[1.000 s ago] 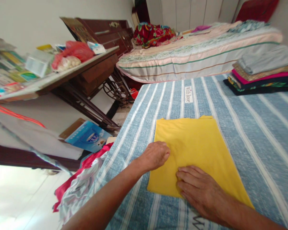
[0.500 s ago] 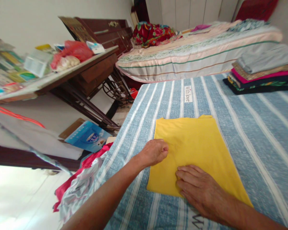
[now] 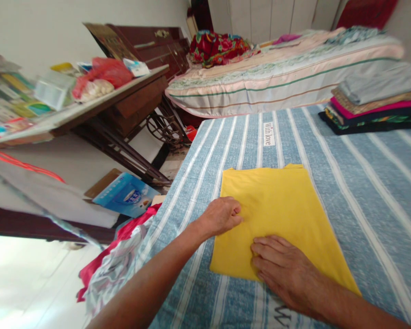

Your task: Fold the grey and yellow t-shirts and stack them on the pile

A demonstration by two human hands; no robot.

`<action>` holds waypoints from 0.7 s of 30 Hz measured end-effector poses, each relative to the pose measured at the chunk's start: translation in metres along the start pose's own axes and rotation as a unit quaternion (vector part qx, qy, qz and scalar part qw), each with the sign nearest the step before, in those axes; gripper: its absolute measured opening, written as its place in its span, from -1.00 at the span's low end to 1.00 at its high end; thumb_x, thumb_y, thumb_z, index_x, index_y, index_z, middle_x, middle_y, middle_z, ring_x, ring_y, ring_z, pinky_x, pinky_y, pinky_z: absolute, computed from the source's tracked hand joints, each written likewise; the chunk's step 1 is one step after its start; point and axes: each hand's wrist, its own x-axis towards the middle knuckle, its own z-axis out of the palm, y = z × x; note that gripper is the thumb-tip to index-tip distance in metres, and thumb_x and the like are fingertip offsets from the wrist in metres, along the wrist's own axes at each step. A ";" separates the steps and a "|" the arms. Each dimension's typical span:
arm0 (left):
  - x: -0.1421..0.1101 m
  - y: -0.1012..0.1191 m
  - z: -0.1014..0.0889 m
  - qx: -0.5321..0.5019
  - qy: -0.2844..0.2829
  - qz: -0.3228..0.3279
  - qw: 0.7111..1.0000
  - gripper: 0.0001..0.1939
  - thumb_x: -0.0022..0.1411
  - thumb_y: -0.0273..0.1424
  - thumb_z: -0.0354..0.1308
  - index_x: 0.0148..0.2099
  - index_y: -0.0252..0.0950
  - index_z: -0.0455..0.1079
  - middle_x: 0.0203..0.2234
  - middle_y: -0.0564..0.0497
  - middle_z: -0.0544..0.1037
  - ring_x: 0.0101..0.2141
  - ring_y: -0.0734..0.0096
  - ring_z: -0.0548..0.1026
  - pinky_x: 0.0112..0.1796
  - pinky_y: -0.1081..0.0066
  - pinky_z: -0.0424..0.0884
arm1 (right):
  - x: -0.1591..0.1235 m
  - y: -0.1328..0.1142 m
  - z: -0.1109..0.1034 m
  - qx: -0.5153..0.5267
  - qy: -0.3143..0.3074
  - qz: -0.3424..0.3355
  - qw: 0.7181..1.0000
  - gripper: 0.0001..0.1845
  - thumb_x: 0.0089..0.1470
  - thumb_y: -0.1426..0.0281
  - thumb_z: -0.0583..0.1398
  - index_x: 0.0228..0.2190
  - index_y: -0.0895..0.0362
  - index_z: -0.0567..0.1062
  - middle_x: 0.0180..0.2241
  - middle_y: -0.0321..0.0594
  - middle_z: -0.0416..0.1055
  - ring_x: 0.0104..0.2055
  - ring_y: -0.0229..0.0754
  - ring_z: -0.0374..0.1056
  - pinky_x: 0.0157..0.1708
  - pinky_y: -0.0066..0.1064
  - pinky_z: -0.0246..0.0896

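Note:
A yellow folded garment (image 3: 274,196) lies flat on the blue and white striped bedsheet (image 3: 192,183), its surface nearly smooth. Over its left edge rests my left hand (image 3: 223,214), the fingers curled into a loose fist; no cloth shows bunched in them. My right hand (image 3: 287,269) lies flat near the garment's lower edge, palm down, fingers stretched out on the fabric. The underside of both hands is hidden.
A stack of folded clothes (image 3: 373,105) sits at the bed's far right. On the left stand a cluttered sewing-machine table (image 3: 123,91), a blue box (image 3: 130,194) and crumpled clothes (image 3: 113,265) beside the bed. Another bed (image 3: 277,87) is behind.
My left hand has shifted very slightly, with its thumb side a little further over the garment. My right hand and the garment stay in place.

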 end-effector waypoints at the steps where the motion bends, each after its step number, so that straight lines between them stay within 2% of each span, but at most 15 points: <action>1: 0.000 0.000 0.000 0.002 0.000 0.001 1.000 -0.97 0.00 -0.42 0.12 -0.45 -0.26 0.35 -0.50 0.08 0.44 -0.45 0.44 0.38 -0.41 0.49 0.24 | 0.000 0.000 0.000 0.001 0.002 0.001 1.000 -0.78 0.14 0.51 0.02 -0.24 0.15 0.44 -0.16 -0.13 0.44 -0.04 -0.16 0.30 0.04 -0.26 0.12; 6: -0.001 0.000 -0.003 -0.009 0.002 0.016 1.000 -0.84 -0.01 -0.59 0.00 -0.46 -0.28 0.36 -0.50 0.06 0.46 -0.42 0.44 0.40 -0.39 0.50 0.24 | -0.001 0.001 0.001 0.005 -0.013 0.004 1.000 -0.79 0.15 0.50 0.02 -0.25 0.14 0.44 -0.15 -0.13 0.43 -0.02 -0.15 0.28 0.06 -0.25 0.11; 14: -0.003 -0.003 -0.004 0.000 -0.006 0.054 0.999 -0.81 0.11 -0.52 -0.04 -0.52 -0.28 0.28 -0.54 0.07 0.41 -0.45 0.45 0.38 -0.41 0.49 0.21 | -0.002 0.001 0.002 0.009 -0.009 0.004 1.000 -0.79 0.15 0.50 0.02 -0.24 0.15 0.44 -0.14 -0.14 0.43 -0.02 -0.15 0.28 0.07 -0.26 0.07; 21: -0.006 -0.006 -0.008 -0.051 0.010 -0.012 0.999 -0.82 0.09 -0.53 -0.06 -0.53 -0.28 0.22 -0.61 0.13 0.33 -0.53 0.51 0.30 -0.49 0.51 0.14 | -0.004 0.002 0.003 0.012 -0.023 0.008 1.000 -0.78 0.15 0.49 0.03 -0.20 0.13 0.42 -0.10 -0.15 0.42 0.01 -0.14 0.26 0.09 -0.25 0.06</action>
